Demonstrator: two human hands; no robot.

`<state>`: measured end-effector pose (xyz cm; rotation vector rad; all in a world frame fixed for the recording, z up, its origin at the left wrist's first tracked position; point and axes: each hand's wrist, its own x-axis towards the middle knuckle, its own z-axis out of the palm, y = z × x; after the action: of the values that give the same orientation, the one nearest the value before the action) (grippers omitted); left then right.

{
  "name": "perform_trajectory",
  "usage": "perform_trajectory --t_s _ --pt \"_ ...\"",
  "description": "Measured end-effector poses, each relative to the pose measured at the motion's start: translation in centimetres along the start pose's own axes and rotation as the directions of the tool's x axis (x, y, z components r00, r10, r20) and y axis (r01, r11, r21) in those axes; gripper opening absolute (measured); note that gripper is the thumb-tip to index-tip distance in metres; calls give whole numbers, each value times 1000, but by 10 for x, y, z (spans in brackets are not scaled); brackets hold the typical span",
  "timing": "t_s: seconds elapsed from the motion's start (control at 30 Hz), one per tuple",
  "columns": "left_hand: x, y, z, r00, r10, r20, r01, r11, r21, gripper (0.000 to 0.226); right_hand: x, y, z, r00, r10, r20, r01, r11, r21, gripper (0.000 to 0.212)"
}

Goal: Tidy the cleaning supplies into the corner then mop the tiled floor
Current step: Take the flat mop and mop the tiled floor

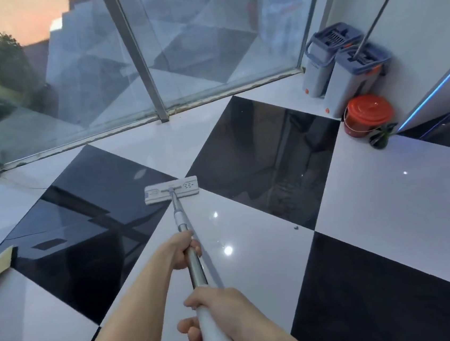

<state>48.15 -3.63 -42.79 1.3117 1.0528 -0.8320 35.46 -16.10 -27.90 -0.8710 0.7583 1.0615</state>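
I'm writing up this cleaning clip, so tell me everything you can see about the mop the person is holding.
The flat mop has a pale grey rectangular head lying flat on the floor where black and white tiles meet. A jointed neck leads to a slanted pole: light grey sleeve, then shiny metal, then a white upper grip. The left hand grips the metal section; the right hand grips the white section nearer the camera. The pad's underside is hidden.

Both bare forearms reach forward; the left hand [184, 251] grips the long silver metal mop handle [194, 268] farther down, the right hand [219, 314] wraps it nearer the body
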Motion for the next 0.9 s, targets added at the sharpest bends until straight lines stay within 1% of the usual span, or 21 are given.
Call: perform_trajectory --t_s 0.07,0.13,0.27,0.33,0.4,0.43,0.5,0.6,0.63,0.73,0.83,0.9 --pt "3 8 9 999 32 -41 -29 997 78 26 -5 -7 -9 1000 -3 8 4 1000 -26 23" --pt "3 9 18 995 63 -71 -55 992 113 23 -8 -9 -18 1000 -7 -1 6 999 -51 28" --pt "0 -8 33 998 39 -58 -32 992 120 13 -21 -3 -37 1000 0 -13 0 1000 -19 15" --pt "-7 -17 43 998 42 -54 -36 994 105 16 -30 1 -49 1000 10 -20 -11 1000 -13 21" --pt "-17 -26 59 998 45 -41 -42 997 66 18 -42 3 -65 1000 6 -16 -6 999 -44 29" --pt "-23 -33 70 998 47 -37 -45 998 52 19 -51 4 -74 1000 0 -16 -1 998 -59 29" --pt "-40 -52 93 999 50 -17 -49 998 28 22 -74 8 -95 1000 7 -2 -8 997 -78 28" --pt "-75 -88 132 999 42 -1 -42 999 -29 26 -114 22 -129 999 38 -13 -39 991 -129 36" --pt "-88 -102 145 999 36 4 -36 998 -43 27 -128 28 -143 998 57 -11 -58 988 -143 36" --pt "-118 -141 182 1000 24 4 -24 998 -66 29 -159 46 -183 993 114 38 -109 987 -119 22" --pt "-148 -183 222 1000 9 4 -8 994 -112 28 -175 65 -223 998 49 -42 -53 994 -100 14" --pt "-166 -208 244 1000 -3 28 7 988 -154 32 -177 77 -243 997 9 -75 -19 990 -139 16"
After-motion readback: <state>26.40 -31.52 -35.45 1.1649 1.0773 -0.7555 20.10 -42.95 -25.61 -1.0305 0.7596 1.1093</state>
